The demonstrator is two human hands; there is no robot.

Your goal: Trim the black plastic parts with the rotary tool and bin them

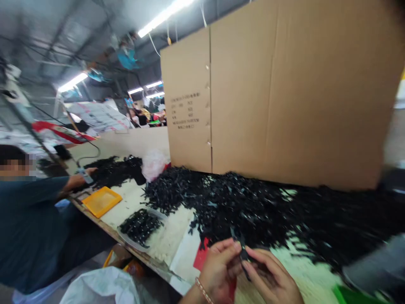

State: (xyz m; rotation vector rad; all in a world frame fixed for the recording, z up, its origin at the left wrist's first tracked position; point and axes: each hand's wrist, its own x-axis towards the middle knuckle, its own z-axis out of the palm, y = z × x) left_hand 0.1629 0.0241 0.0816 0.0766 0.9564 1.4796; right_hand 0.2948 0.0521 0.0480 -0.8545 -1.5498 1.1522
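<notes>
Low in the view, my left hand (221, 266) and my right hand (270, 274) meet over the table's near edge. Both pinch one small black plastic piece (243, 252) between fingertips; it stands upright between them. Just beyond my hands a big heap of the same black pieces (268, 207) spreads across the table (171, 240). A red card (202, 255) lies under my left hand.
A tall cardboard sheet (278, 93) stands behind the heap. A clear tray of black pieces (141, 228) and a yellow tray (101, 200) lie to the left. A person in a dark shirt (28, 228) sits at far left, hand (77, 181) on the table. White bag (101, 287) below.
</notes>
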